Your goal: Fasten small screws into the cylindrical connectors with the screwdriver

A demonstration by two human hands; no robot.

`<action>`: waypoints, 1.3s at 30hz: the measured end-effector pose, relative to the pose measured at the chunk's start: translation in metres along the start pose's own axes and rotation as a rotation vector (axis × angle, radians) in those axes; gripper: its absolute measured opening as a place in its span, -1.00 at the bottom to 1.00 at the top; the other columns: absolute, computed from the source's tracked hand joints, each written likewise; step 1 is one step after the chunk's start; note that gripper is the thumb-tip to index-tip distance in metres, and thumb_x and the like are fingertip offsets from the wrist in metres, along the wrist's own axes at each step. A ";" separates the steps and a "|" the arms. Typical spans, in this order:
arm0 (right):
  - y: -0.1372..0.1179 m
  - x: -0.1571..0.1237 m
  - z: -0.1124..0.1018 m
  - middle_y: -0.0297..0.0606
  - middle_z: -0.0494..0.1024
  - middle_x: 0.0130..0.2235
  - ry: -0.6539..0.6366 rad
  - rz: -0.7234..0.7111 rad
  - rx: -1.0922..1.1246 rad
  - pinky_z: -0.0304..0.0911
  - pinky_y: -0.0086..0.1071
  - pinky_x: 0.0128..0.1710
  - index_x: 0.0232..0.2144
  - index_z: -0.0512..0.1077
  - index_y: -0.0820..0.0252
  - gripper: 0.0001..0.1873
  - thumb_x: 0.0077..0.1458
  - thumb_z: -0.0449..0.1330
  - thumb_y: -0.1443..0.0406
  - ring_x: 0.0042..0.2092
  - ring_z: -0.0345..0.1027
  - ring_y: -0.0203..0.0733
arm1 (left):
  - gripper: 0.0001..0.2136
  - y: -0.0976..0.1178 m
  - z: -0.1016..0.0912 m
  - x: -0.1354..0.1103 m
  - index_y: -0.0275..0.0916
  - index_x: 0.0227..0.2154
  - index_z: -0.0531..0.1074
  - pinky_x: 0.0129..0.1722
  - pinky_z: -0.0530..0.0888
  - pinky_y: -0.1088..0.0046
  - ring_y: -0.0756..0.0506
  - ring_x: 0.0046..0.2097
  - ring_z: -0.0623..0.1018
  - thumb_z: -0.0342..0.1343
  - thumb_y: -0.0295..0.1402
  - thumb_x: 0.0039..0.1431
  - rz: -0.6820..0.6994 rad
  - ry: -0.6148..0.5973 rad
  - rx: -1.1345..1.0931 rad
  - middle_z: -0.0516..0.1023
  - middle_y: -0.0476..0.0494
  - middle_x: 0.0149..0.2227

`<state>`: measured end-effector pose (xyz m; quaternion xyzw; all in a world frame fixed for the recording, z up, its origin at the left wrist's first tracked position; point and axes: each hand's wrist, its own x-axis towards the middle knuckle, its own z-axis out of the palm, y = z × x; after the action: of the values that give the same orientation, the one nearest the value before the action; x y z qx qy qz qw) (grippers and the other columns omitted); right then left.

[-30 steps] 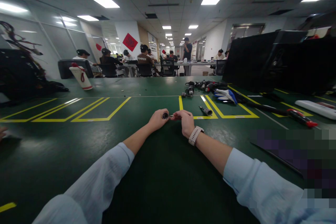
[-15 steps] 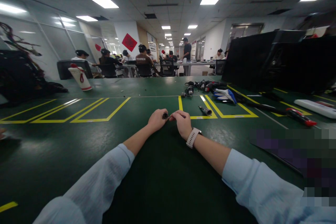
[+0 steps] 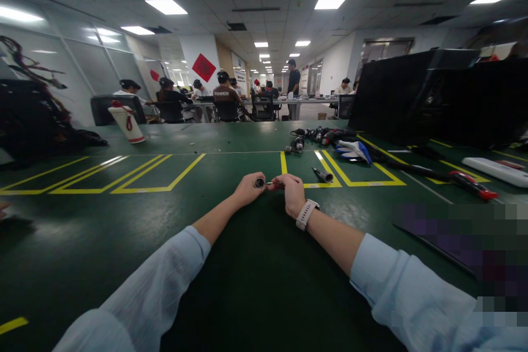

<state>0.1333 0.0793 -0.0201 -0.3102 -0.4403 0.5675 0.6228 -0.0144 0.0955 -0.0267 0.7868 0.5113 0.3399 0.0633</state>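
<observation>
My left hand is closed around a dark metal cylinder, its round open end facing me. From the right, my right hand pinches a small screwdriver with a reddish handle. Its thin shaft points left at the cylinder's side; whether the tip touches is too small to tell. Just beyond my right hand, a grey cone-shaped metal part with a thin pointed end lies by the yellow tape.
Farther back lie several dark metal parts with cables and a blue-and-white glove. A red-and-black handled tool and a white bar are at right. A white cup stands far left. Co-workers sit beyond the table.
My right hand has moved slightly to the right, away from my left hand, and more of the screwdriver shows between them. My left hand keeps its hold on the cylinder.
</observation>
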 end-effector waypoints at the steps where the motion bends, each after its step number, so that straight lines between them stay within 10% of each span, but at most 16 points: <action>1: -0.001 -0.001 0.001 -0.39 0.38 -0.71 -0.006 -0.010 -0.005 0.23 -0.34 -0.45 -0.75 0.35 0.20 -0.85 -0.23 0.09 0.36 -0.60 0.26 -0.27 | -0.91 0.000 0.000 0.000 -0.28 -0.56 0.31 -0.52 0.25 0.55 0.03 -0.51 0.34 0.08 -0.39 -0.05 0.001 0.002 0.002 0.33 0.06 -0.58; 39: -0.005 -0.005 0.002 -0.39 0.42 -0.69 -0.091 0.042 0.013 0.19 -0.39 -0.40 -0.72 0.41 0.20 -0.86 -0.22 0.12 0.33 -0.54 0.29 -0.28 | -0.79 0.000 0.000 0.000 -0.29 -0.59 0.31 -0.54 0.22 0.55 0.04 -0.53 0.29 0.14 -0.24 -0.09 -0.037 0.034 -0.118 0.29 0.06 -0.61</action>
<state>0.1338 0.0732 -0.0153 -0.2893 -0.4580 0.5966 0.5922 -0.0142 0.0956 -0.0265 0.7662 0.5059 0.3814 0.1071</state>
